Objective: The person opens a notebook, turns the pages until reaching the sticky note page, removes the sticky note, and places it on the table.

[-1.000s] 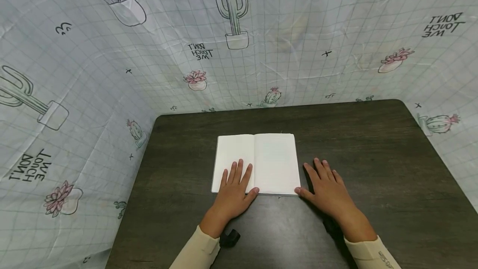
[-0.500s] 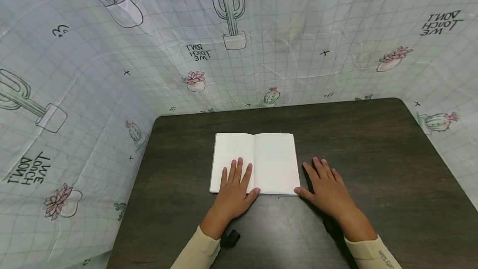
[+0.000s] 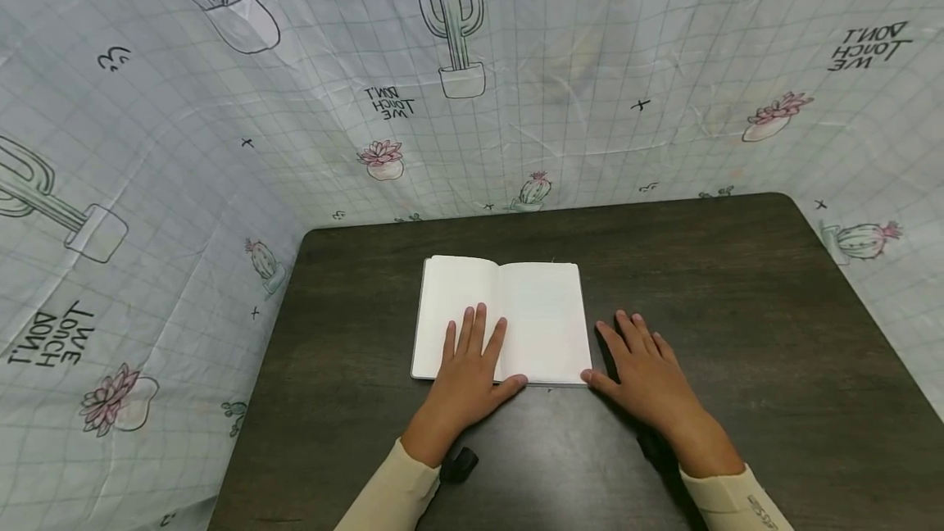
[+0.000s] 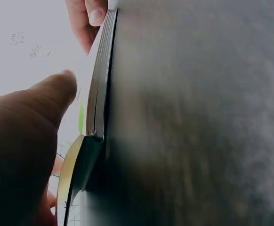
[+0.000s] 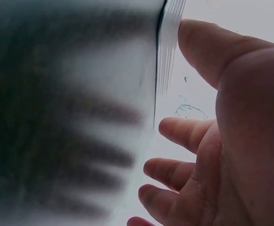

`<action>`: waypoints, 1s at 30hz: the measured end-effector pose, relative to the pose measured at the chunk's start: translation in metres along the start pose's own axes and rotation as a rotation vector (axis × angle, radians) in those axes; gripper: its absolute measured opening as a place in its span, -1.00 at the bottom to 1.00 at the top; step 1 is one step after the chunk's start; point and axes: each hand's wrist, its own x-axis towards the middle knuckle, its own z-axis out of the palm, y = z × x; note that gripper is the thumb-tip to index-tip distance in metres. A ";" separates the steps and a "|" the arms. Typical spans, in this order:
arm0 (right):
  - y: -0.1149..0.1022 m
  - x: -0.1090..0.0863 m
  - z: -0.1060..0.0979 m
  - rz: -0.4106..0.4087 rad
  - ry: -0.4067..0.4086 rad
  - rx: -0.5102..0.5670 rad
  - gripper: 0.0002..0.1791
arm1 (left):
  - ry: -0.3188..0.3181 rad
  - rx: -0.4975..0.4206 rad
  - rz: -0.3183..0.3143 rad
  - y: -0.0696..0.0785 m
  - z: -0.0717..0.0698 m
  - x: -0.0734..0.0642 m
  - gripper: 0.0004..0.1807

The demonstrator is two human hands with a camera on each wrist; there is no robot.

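Note:
A blank notebook (image 3: 546, 310) lies open on the dark wooden table, its left page bulging a little toward the fold. My left hand (image 3: 472, 379) is over the lower left page, fingers straight and spread, thumb out past the fold. In the left wrist view the left thumb (image 4: 47, 96) is beside the notebook's page edges (image 4: 101, 70). At the notebook's lower right corner, the thumb of my right hand (image 3: 652, 379) touches the edge. The other right fingers are spread to the right of the notebook. In the right wrist view that thumb (image 5: 207, 42) meets the page stack (image 5: 172, 37).
The dark table (image 3: 354, 310) extends around the notebook on all sides. A white cloth (image 3: 310, 105) printed with cacti and grid lines hangs behind and along both sides. Black straps with small mounts (image 3: 459, 465) are on the wrists, below cream sleeves (image 3: 391, 490).
My left hand has slid slightly right and away from me across the left page. That page now bulges, its top edge shifted upward. The right hand stays in place.

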 end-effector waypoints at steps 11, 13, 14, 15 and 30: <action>0.000 -0.003 -0.001 0.000 -0.001 -0.016 0.00 | 0.045 0.118 0.059 0.010 -0.006 0.005 0.21; 0.000 -0.003 -0.002 0.003 0.001 -0.018 0.01 | 0.051 0.138 0.061 0.012 -0.006 0.007 0.24; 0.000 -0.003 -0.002 0.005 0.003 -0.020 0.01 | 0.053 0.149 0.062 0.013 -0.007 0.008 0.25; 0.000 -0.003 -0.002 0.007 0.002 -0.021 0.01 | 0.055 0.159 0.062 0.014 -0.007 0.009 0.27; -0.002 -0.004 -0.004 0.005 0.006 -0.021 -0.01 | 0.141 0.256 0.058 0.024 -0.003 0.014 0.30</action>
